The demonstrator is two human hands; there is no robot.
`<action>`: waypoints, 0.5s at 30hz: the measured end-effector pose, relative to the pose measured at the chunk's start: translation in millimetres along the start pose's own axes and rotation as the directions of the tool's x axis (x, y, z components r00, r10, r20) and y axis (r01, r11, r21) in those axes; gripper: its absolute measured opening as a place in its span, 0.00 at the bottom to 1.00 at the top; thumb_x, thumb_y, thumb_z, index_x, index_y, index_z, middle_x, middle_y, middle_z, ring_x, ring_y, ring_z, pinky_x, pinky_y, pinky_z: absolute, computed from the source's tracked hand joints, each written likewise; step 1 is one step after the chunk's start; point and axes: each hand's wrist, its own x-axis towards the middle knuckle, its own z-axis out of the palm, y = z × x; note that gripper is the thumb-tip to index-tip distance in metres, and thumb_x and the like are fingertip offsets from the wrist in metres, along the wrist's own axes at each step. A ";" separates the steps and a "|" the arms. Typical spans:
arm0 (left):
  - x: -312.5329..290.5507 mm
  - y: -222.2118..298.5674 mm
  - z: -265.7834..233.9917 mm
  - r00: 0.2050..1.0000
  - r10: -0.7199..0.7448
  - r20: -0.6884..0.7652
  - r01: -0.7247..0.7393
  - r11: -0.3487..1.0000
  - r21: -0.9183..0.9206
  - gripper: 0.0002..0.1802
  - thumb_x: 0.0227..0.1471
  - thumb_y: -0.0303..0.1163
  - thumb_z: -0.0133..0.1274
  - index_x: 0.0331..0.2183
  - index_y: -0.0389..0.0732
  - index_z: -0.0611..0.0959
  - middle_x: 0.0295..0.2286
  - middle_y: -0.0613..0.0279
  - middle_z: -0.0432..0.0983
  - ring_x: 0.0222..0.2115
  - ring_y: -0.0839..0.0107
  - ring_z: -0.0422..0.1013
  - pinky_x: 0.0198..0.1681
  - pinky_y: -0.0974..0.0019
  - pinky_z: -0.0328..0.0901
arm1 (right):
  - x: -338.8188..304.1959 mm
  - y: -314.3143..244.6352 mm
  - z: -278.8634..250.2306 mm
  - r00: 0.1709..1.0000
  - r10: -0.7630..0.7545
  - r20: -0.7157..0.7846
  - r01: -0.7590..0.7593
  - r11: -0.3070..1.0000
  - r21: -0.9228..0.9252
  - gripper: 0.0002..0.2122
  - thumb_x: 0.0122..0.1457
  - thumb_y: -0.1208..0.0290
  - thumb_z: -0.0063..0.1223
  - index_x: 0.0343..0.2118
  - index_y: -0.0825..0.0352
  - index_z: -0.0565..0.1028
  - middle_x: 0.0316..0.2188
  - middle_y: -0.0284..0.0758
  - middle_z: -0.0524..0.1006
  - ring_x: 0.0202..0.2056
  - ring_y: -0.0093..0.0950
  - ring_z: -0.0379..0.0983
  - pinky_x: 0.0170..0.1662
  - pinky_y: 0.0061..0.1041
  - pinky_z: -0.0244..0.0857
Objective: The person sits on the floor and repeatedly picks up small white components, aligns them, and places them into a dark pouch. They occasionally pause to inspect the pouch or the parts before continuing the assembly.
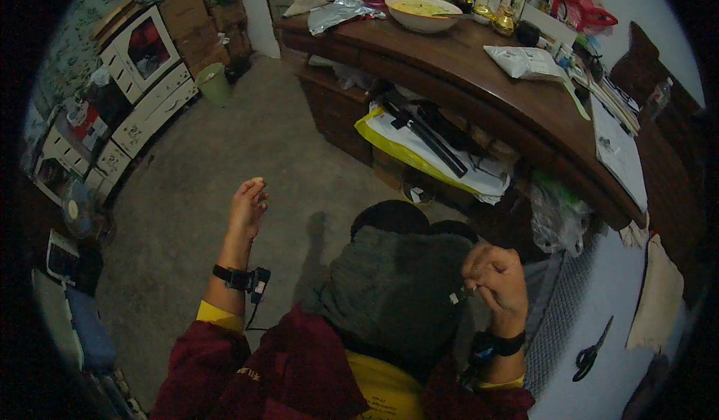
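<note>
My left hand [250,204] is raised over the floor at the left, its fingers curled in a pinch. Whatever it may hold is too small to make out. At the right, my right hand [497,276] is closed with thumb and fingertips together, above the edge of my lap. A small whitish piece [454,298] shows just beside its fingertips; I cannot tell its kind, nor whether it hangs from the hand. Dark grey-green cloth [389,285] covers my lap between the two hands. Each wrist wears a black strap, and a small device [259,284] sits on the left one.
Black-handled scissors [592,351] lie on the pale surface at my right, near a beige cloth [656,293]. Ahead stands a dark wooden desk [449,49] bearing a bowl [423,13], bottles and packets. A white cabinet [150,102] and a green bin [213,84] are at the far left.
</note>
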 end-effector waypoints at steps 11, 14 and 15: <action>-128.3 13.8 84.5 0.794 0.040 0.607 -0.293 0.900 0.323 0.09 0.50 0.25 0.55 0.36 0.40 0.76 0.31 0.66 0.76 0.33 0.77 0.72 0.34 0.72 0.68 | 15.0 5.9 11.7 1.000 0.000 0.005 0.000 1.000 -0.014 0.02 0.51 0.78 0.53 0.27 0.72 0.74 0.34 0.40 0.74 0.29 0.26 0.73 0.29 0.21 0.68; -173.1 10.5 118.6 0.366 -0.388 0.846 0.265 0.915 0.305 0.23 0.50 0.25 0.55 0.48 0.41 0.68 0.36 0.58 0.75 0.39 0.69 0.72 0.42 0.67 0.66 | 19.0 8.2 19.1 1.000 0.015 -0.022 -0.016 0.998 -0.068 0.03 0.51 0.77 0.54 0.27 0.71 0.75 0.34 0.39 0.74 0.29 0.26 0.73 0.29 0.21 0.68; -180.1 8.3 129.3 0.256 -0.368 0.894 0.362 0.894 0.264 0.26 0.51 0.25 0.55 0.51 0.41 0.66 0.39 0.56 0.74 0.40 0.68 0.72 0.42 0.67 0.67 | 19.8 9.1 21.9 0.999 0.017 -0.036 -0.021 0.995 -0.094 0.04 0.51 0.77 0.55 0.27 0.71 0.75 0.33 0.39 0.74 0.29 0.26 0.73 0.29 0.21 0.68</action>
